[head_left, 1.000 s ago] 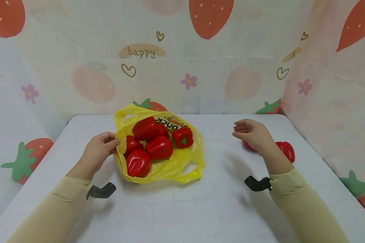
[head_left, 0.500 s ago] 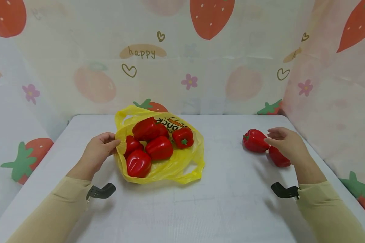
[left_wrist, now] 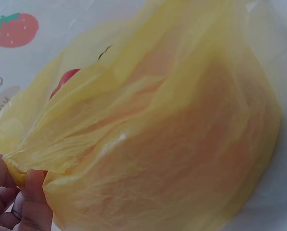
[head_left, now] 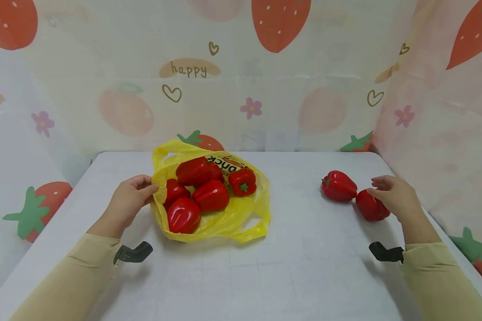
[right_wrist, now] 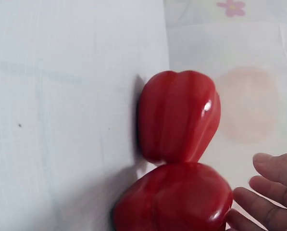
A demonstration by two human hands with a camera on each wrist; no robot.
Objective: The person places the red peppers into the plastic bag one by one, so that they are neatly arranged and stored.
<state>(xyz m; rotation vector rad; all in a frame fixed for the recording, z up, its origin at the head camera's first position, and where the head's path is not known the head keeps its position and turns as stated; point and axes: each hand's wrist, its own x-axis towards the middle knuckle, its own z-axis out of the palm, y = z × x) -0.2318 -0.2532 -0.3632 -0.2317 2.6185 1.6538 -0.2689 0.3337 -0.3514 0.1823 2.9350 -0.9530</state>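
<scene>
On the left, my left hand pinches the rim of a yellow plastic bag between thumb and fingers. Several red bell peppers lie inside it, its mouth spread wide toward me. At the right, my right hand hovers with fingers spread beside a red bell pepper. In the right wrist view the fingertips come right at the side of this nearer pepper. Another red bell pepper lies against it, farther left.
Both loose peppers lie on a white-covered table. Behind the table hangs a fabric backdrop with strawberry prints, and it continues along both sides. A dark wrist mount juts inward from the right sleeve.
The right hand has moved right from above the loose peppers to beside the nearer one, uncovering both. The left hand and the bag stay in place.
</scene>
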